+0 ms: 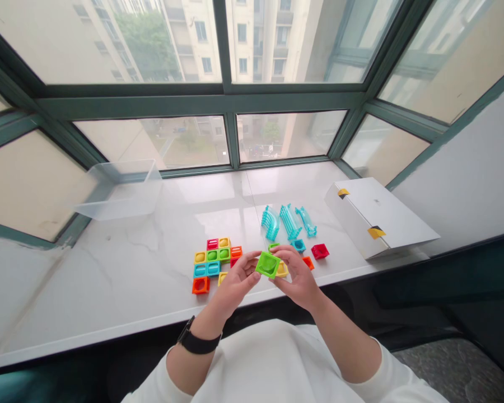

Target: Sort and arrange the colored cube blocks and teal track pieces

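A bright green toy block [267, 265] with a round hollow in its face is held between my two hands, above the sill's front edge. My left hand [238, 279] grips its left side with thumb and fingers. On the other side, my right hand [296, 277] has its fingers on the block's upper right and the thumb below. To the left lies a cluster of coloured blocks, among them an orange block [200, 286], a blue block [213, 268] and a red block [212, 244]. Around my right hand are a yellow block [282, 269], partly hidden, and a dark red block [320, 251].
Three clear turquoise track pieces [290, 221] lie behind my hands. A transparent plastic bin [121, 210] stands at the back left of the white marble sill [109, 268]. At the right is a white box [382, 215] with yellow-and-black tabs. Framed windows [231, 103] enclose the sill.
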### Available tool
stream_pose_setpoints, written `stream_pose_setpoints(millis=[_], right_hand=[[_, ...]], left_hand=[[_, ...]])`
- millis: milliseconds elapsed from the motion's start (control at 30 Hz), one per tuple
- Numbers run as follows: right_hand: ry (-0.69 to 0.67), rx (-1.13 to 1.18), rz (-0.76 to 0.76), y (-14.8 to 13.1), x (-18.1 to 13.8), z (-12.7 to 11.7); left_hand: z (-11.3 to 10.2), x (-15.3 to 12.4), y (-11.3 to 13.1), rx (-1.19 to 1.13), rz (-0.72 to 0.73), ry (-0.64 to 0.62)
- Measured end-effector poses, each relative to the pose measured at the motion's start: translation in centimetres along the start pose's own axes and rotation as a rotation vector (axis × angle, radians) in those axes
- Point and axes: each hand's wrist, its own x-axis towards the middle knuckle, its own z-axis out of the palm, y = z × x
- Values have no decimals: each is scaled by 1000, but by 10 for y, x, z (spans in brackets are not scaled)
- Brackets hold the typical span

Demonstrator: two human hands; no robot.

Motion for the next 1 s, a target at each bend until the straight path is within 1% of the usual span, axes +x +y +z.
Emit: stream_pose_setpoints(millis=[67,167,300,400,533,600,767,933,1000], right_hand=[[24,-65,-46,-5,1,0],[10,-142,-112,-8,2,0],[-18,-178,-172,-8,0,0],[-75,-184,-185,-8,-2,-1],[-162,-189,-194,-8,-4,-4],[-179,-200,-188,-7,-4,-5],[-120,-240,-182,-5,-4,-2],[-80,-188,-198,-2,-6,2],[-45,-183,-179,0,-8,0]], left_hand=[[8,-3,4,-105,-18,18],[14,-8,12,-162,-6,61],[18,-12,19,-121,36,86],[19,-16,21,-48,81,104],[17,-18,19,5,115,127],[17,-18,17,19,120,132],[18,-18,13,134,126,163],[20,-20,14,347,139,193],[20,-20,12,373,128,223]])
